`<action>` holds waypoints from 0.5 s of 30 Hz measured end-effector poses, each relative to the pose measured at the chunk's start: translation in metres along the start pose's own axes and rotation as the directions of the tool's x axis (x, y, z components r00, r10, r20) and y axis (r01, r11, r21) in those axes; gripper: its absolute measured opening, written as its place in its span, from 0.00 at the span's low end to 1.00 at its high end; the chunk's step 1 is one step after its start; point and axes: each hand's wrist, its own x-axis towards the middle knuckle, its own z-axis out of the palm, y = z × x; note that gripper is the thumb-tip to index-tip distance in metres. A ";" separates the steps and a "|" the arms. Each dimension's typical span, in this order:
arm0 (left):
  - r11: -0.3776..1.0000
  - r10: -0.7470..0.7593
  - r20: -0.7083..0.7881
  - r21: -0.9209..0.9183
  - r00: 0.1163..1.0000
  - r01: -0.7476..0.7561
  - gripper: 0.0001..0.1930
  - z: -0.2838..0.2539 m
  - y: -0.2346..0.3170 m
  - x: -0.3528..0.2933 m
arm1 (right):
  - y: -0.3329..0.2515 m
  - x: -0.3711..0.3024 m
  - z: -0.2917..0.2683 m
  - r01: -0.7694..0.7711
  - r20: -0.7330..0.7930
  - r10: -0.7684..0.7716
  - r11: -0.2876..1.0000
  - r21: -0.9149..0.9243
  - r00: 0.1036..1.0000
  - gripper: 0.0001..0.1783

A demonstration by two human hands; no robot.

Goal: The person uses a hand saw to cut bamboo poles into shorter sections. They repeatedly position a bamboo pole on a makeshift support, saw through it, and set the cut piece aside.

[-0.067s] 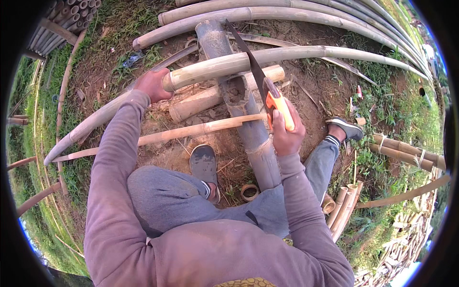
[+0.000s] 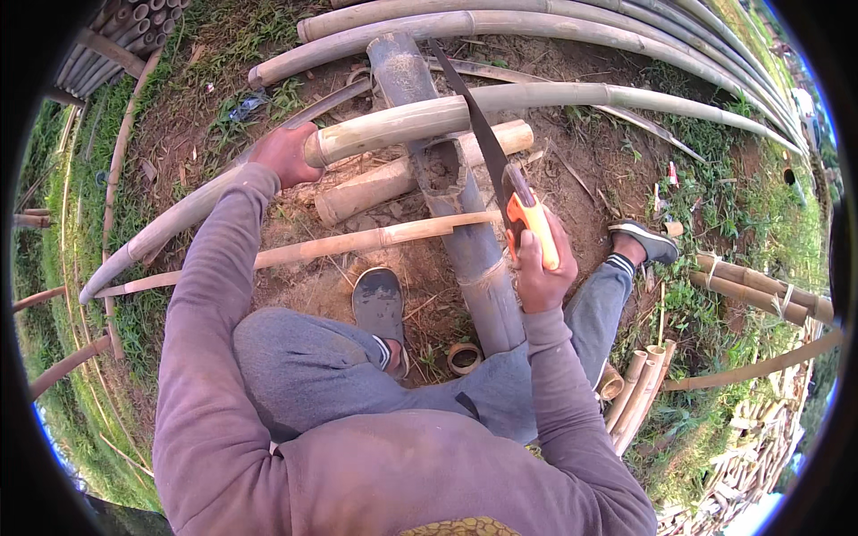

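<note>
A pale bamboo pole [image 2: 393,129] lies across a thick, dark bamboo trunk [image 2: 487,286] that runs away from me between my legs. My left hand [image 2: 284,154] is closed at the pole's near-left cut end, its fingertips partly hidden. In my right hand [image 2: 547,272] is the orange handle of a handsaw [image 2: 483,134]. The dark blade crosses the pole just right of the trunk, touching it. A square-edged opening [image 2: 441,167] is cut in the trunk's top. Under the pole, a short bamboo piece [image 2: 366,192] rests against the trunk.
A thin split bamboo strip [image 2: 357,241] crosses the trunk nearer to me. Long bamboo poles [image 2: 536,31] lie beyond. Short bamboo lengths [image 2: 639,389] stand at the right, near a tied bamboo bundle [image 2: 760,286]. A cut bamboo ring [image 2: 464,358] is by my shoe [image 2: 377,304].
My right hand has drawn the saw back toward me and slightly right, its blade still across the pole. My left hand stays at the pole's end.
</note>
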 end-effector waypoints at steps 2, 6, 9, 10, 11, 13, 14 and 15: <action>1.000 -0.009 0.000 -0.006 1.000 0.009 0.34 0.002 0.003 0.002 | -0.004 -0.038 -0.061 -0.158 0.050 0.164 0.982 -0.108 0.985 0.33; 1.000 -0.012 -0.042 0.008 0.999 0.013 0.33 0.010 0.000 -0.004 | 0.038 -0.074 -0.117 0.099 0.136 -0.032 0.850 -0.518 0.990 0.32; 0.994 0.043 -0.153 0.108 0.987 -0.027 0.35 0.011 -0.003 -0.015 | 0.064 -0.083 -0.130 -0.063 0.154 0.233 0.717 -0.694 0.960 0.35; 0.992 0.053 -0.193 0.126 0.980 -0.029 0.35 0.006 0.006 -0.026 | 0.062 -0.081 -0.129 -0.112 0.165 0.324 0.686 -0.719 0.931 0.36; 0.990 0.106 -0.282 0.118 0.954 -0.075 0.35 0.008 0.012 -0.034 | 0.066 -0.075 -0.123 -0.146 0.181 0.406 0.654 -0.742 0.896 0.36; 0.979 0.194 -0.334 0.123 0.922 -0.161 0.34 -0.001 0.043 -0.054 | 0.070 -0.042 -0.094 -0.402 0.042 0.433 0.866 -0.297 0.901 0.36; 0.976 0.200 -0.272 0.140 0.941 -0.167 0.33 -0.008 0.057 -0.066 | 0.056 -0.010 -0.077 -0.501 0.077 0.506 0.862 -0.070 0.859 0.37; 0.962 0.264 -0.354 0.159 0.897 -0.220 0.33 -0.001 0.066 -0.080 | 0.028 0.016 -0.047 -0.553 0.101 0.545 0.806 0.212 0.833 0.38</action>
